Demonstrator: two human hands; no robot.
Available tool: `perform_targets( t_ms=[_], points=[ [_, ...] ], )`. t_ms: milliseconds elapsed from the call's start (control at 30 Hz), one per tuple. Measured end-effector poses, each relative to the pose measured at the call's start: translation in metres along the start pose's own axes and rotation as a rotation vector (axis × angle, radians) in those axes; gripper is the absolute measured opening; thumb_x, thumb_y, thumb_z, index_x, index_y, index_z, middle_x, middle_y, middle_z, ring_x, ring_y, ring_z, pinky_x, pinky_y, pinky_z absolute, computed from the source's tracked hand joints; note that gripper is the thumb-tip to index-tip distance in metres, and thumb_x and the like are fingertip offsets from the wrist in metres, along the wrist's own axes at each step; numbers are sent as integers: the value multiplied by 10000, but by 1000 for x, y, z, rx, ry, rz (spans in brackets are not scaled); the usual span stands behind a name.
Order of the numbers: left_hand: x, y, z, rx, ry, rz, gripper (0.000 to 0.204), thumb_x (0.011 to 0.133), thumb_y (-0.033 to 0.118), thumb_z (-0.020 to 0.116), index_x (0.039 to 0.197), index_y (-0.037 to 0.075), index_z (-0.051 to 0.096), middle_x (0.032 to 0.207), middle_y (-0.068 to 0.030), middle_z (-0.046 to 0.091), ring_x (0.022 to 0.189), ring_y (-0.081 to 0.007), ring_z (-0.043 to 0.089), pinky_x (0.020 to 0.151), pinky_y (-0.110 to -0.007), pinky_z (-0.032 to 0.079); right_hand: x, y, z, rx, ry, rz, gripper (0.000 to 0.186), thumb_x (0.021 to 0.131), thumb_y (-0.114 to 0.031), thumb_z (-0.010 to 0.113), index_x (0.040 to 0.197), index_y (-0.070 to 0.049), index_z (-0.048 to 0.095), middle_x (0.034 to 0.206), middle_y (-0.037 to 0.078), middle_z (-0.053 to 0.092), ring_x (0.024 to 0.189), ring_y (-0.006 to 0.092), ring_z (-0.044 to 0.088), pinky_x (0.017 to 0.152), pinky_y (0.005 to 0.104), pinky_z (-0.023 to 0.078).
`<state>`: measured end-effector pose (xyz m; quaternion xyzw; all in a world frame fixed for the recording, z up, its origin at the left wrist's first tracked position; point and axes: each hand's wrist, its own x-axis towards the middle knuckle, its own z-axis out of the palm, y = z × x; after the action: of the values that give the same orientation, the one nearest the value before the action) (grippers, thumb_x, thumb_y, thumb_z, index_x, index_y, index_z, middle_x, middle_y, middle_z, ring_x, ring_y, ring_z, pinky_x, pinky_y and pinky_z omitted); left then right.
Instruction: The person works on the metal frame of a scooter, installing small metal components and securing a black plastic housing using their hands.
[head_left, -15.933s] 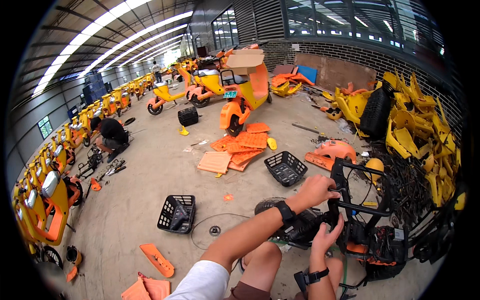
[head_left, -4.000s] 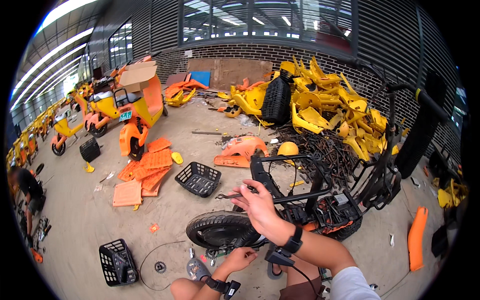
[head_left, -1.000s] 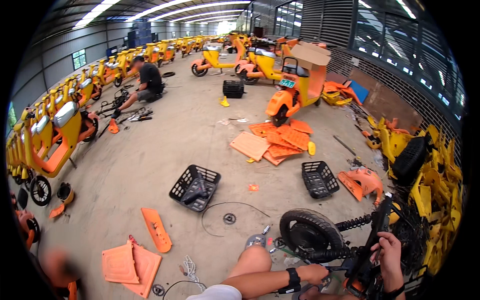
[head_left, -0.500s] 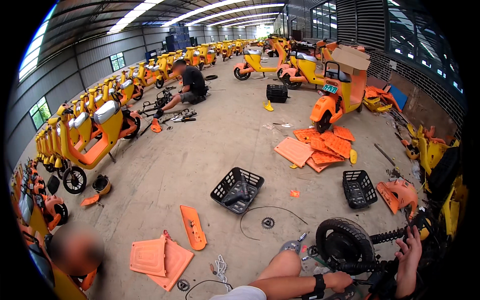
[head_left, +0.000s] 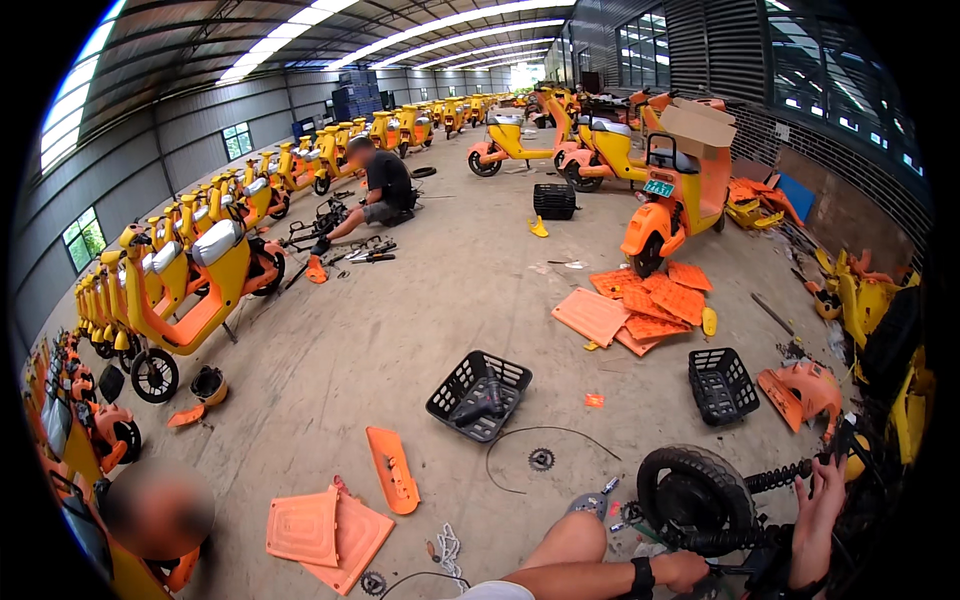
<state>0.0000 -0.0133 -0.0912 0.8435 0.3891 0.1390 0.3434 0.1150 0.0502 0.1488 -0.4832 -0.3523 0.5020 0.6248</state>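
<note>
At the lower right, my left hand (head_left: 686, 570), with a black band on its wrist, is closed around a slim dark part whose kind I cannot make out. My right hand (head_left: 822, 502) is raised beside it, fingers mostly stretched upward against dark parts of a scooter's rear section. A black-tyred wheel (head_left: 662, 500) lies there, left of my right hand. A black coil-spring shock absorber (head_left: 778, 476) runs from the wheel toward my right fingers. My bare knee (head_left: 578, 535) is bent near the wheel.
Black baskets (head_left: 462, 424) (head_left: 708, 408) stand ahead, the left one holding a power drill (head_left: 490, 397). Orange panels (head_left: 302, 527), a sprocket (head_left: 541, 459) and a cable (head_left: 500, 446) lie around. A seated person (head_left: 385, 185) works farther off. Scooters (head_left: 195, 290) line the left side.
The view has shifted slightly, so the floor items appear a little lower and farther right. My right fingers have moved slightly and sit closer together; my left hand stays closed in place.
</note>
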Motion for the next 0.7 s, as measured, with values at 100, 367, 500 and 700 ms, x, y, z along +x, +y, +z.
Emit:
perform_targets(
  t_ms=[100,367,500,700],
  points=[
    [0,9,-3,5,1,-1,270,692,159,718,875,-37,685,891,-225,699,881,-411,674,762,-472,555,17,26,-18,-105,-2,-187,743,923,-184,487,1589,-168,159,1622,69,227,1446,238,309,1068,391,337],
    [-18,31,-27,33,-81,-6,304,705,172,714,937,-23,684,947,-222,697,917,-417,667,786,-480,549,-5,35,-13,-290,-145,-491,656,935,-42,436,1558,-122,246,1590,74,277,1444,273,311,1070,384,349],
    [-10,32,-34,4,-110,35,288,743,168,676,971,-8,687,940,-223,694,906,-420,664,771,-487,539,-38,19,-19,-382,-193,-510,518,1026,-323,392,1480,-72,383,1526,84,393,1409,240,359,1030,360,389],
    [-26,-3,-45,72,-160,-12,501,883,314,640,1312,69,555,1118,-220,673,1068,-379,640,897,-473,510,-77,18,-35,-209,-258,-511,319,954,-7,561,1272,4,546,1293,109,588,1178,191,566,961,324,462]
  ],
)
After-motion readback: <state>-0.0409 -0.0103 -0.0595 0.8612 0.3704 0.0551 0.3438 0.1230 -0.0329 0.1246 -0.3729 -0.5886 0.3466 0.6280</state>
